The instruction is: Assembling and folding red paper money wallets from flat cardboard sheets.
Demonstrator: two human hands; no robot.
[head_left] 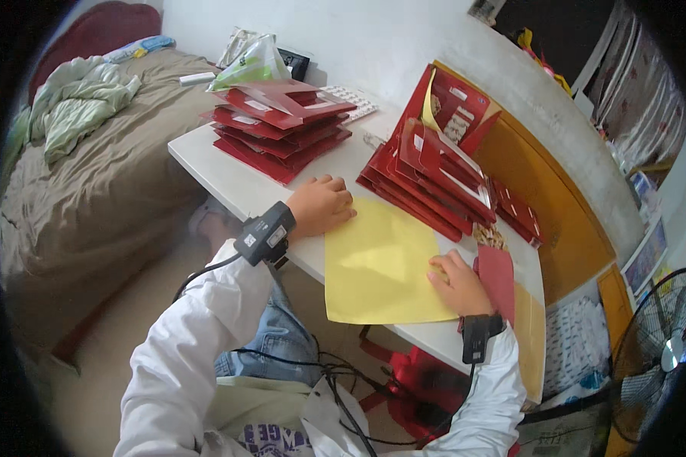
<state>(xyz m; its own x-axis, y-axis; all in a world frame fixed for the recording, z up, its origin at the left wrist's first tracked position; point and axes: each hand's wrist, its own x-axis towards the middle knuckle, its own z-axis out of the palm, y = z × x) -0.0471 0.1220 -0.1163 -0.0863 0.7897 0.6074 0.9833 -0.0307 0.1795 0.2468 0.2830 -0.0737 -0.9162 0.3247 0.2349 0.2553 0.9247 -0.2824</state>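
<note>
Your sheet point(385, 263) overhangs the table point(202, 154) edge, L hand point(320, 207) curled at its upper-L corner, R hand point(461, 286) at R edge (both grips: can't tell); est. status: red stacks point(427, 179) formed, sheet pending.

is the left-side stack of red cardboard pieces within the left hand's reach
Probably yes: only smooth white tabletop shows between the left hand, at the rectangular yellow sheet, and the red cardboard stack.
</note>
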